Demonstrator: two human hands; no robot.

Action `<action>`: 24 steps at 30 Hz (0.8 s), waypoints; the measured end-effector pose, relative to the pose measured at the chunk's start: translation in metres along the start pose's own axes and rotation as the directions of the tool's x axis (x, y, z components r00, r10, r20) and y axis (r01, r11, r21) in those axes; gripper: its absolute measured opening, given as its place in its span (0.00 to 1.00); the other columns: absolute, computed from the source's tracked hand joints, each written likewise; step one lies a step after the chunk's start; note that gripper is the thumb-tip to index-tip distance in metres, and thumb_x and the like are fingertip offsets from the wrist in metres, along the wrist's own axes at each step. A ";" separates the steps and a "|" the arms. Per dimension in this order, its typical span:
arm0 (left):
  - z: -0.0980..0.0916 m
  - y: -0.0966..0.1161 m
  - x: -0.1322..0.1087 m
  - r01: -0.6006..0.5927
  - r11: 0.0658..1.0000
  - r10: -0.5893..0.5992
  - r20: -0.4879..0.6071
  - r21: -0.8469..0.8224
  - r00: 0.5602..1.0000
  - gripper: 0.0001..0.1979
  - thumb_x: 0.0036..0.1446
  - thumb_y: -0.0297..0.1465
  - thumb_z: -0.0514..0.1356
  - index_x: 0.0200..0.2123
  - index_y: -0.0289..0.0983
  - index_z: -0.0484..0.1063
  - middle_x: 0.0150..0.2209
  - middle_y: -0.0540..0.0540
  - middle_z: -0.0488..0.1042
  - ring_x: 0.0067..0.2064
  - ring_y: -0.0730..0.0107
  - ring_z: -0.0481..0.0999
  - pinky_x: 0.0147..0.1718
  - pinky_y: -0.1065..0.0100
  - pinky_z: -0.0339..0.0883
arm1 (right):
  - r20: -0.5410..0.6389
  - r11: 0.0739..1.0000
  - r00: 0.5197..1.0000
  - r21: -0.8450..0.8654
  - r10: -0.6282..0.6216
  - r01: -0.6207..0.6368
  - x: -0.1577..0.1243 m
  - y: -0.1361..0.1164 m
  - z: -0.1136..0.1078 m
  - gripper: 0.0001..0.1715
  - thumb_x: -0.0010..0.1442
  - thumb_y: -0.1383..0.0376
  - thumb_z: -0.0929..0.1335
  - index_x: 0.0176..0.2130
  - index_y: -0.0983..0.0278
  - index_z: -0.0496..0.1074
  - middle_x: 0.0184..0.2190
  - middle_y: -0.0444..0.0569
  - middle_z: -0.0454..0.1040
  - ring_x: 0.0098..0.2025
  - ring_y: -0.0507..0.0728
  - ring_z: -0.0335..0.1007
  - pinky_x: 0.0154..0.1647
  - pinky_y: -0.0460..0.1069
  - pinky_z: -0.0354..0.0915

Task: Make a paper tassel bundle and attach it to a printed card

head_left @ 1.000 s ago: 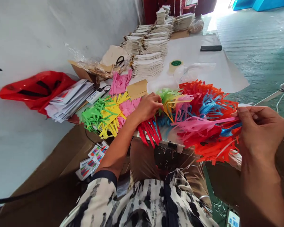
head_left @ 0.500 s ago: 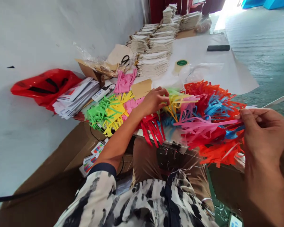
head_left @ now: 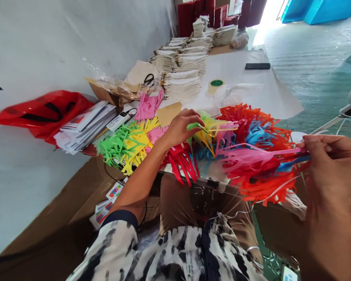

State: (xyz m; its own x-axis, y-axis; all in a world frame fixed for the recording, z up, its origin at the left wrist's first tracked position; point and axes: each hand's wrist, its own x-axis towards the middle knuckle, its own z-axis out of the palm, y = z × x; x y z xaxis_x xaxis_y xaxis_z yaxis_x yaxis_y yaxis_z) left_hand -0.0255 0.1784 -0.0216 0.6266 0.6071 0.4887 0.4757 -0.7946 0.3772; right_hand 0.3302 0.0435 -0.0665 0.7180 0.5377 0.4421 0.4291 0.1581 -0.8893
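My left hand point(head_left: 185, 127) is closed with its fingertips pinching a green paper tassel point(head_left: 193, 126), above the heap on the table. My right hand point(head_left: 335, 156), at the right, pinches the gathered ends of a bunch of paper tassels. A pink tassel point(head_left: 248, 158), red strips and a blue tassel point(head_left: 286, 167) spread leftward from its fingers. Below them hang orange tassels point(head_left: 257, 189). Yellow strips point(head_left: 209, 136) lie just right of my left hand. Under my left wrist are red fringed strips point(head_left: 183, 162).
Green fringes point(head_left: 114, 146) and yellow fringes point(head_left: 139, 144) lie at the left. Behind stand stacked off-white bundles point(head_left: 183, 84), a tape roll point(head_left: 215, 86), a black phone-like object point(head_left: 257, 66) and scissors point(head_left: 148, 79). A red bag point(head_left: 43, 113) rests by the wall. A white jointed arm point(head_left: 324, 125) stands at right.
A green tassel now shows in my left fingers. My right hand keeps its hold on the pink, red and blue ends. The whole view has shifted slightly.
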 end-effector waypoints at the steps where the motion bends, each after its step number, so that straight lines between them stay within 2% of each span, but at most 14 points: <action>1: 0.003 0.001 -0.001 -0.037 0.999 0.037 0.044 0.000 0.998 0.08 0.61 0.24 0.65 0.39 0.41 0.83 0.48 0.44 0.81 0.50 0.61 0.76 0.55 0.57 0.69 | 0.017 0.999 1.000 0.047 -0.007 0.006 0.000 0.001 0.000 0.10 0.51 0.59 0.78 0.34 0.61 0.82 0.28 0.50 0.79 0.26 0.56 0.72 0.29 0.53 0.65; 3: 0.011 0.003 -0.005 -0.120 0.993 0.121 0.096 -0.018 0.988 0.13 0.56 0.19 0.63 0.36 0.41 0.83 0.45 0.46 0.83 0.49 0.61 0.76 0.53 0.58 0.70 | 0.045 0.993 0.999 0.118 -0.011 0.006 -0.002 0.002 0.002 0.09 0.50 0.62 0.78 0.34 0.62 0.83 0.27 0.48 0.79 0.26 0.55 0.71 0.29 0.52 0.63; 6: 0.030 0.009 -0.012 -0.203 0.979 0.199 0.119 0.019 0.973 0.14 0.55 0.18 0.62 0.36 0.40 0.82 0.40 0.47 0.84 0.46 0.62 0.76 0.51 0.60 0.70 | 0.048 0.993 0.999 0.120 -0.002 -0.003 -0.005 0.004 0.002 0.07 0.51 0.64 0.78 0.34 0.62 0.83 0.27 0.48 0.79 0.25 0.54 0.70 0.29 0.52 0.61; 11: 0.068 0.026 -0.030 -0.319 0.890 0.214 0.320 0.326 0.923 0.09 0.67 0.26 0.60 0.42 0.41 0.82 0.43 0.46 0.85 0.49 0.60 0.77 0.47 0.57 0.64 | 0.102 0.995 0.993 0.082 0.055 -0.064 -0.006 0.005 -0.001 0.09 0.54 0.60 0.78 0.36 0.61 0.83 0.28 0.44 0.78 0.26 0.52 0.69 0.30 0.50 0.62; 13: 0.078 0.033 -0.036 -0.334 0.855 0.192 0.357 0.397 0.914 0.09 0.70 0.28 0.59 0.42 0.40 0.81 0.44 0.45 0.84 0.49 0.60 0.77 0.45 0.56 0.62 | 0.105 0.996 0.993 0.058 0.057 -0.064 -0.006 0.003 -0.003 0.10 0.55 0.59 0.78 0.36 0.61 0.84 0.28 0.43 0.78 0.26 0.51 0.69 0.31 0.49 0.62; 16: 0.081 0.036 -0.039 -0.287 0.844 0.132 0.343 0.453 0.930 0.07 0.69 0.28 0.60 0.41 0.39 0.80 0.39 0.44 0.84 0.48 0.58 0.78 0.44 0.55 0.60 | 0.110 0.998 0.993 0.044 0.047 -0.053 -0.007 0.000 -0.002 0.09 0.55 0.59 0.78 0.36 0.62 0.84 0.28 0.44 0.79 0.26 0.51 0.69 0.30 0.49 0.62; 20: 0.072 0.027 -0.033 -0.199 0.848 0.045 0.308 0.491 0.950 0.05 0.65 0.28 0.62 0.37 0.38 0.80 0.32 0.43 0.82 0.45 0.56 0.78 0.43 0.55 0.59 | 0.106 0.995 0.992 0.067 0.065 -0.072 -0.009 -0.004 0.001 0.09 0.53 0.60 0.78 0.35 0.62 0.83 0.27 0.46 0.79 0.25 0.52 0.69 0.29 0.49 0.61; 24: 0.071 0.018 -0.024 -0.228 0.836 0.051 0.344 0.499 0.938 0.07 0.64 0.25 0.62 0.36 0.39 0.81 0.32 0.43 0.82 0.44 0.56 0.78 0.42 0.55 0.58 | 0.126 0.995 0.990 0.072 0.058 -0.067 -0.012 -0.007 0.003 0.08 0.53 0.60 0.77 0.34 0.62 0.82 0.26 0.45 0.78 0.26 0.52 0.69 0.29 0.49 0.61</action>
State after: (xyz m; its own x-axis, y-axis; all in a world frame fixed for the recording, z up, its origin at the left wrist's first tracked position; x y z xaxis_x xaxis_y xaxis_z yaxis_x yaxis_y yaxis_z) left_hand 0.0113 0.1492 -0.0826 0.8241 0.5273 0.2070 0.5625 -0.8050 -0.1887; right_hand 0.3167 0.0386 -0.0660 0.6669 0.6460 0.3715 0.3394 0.1805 -0.9232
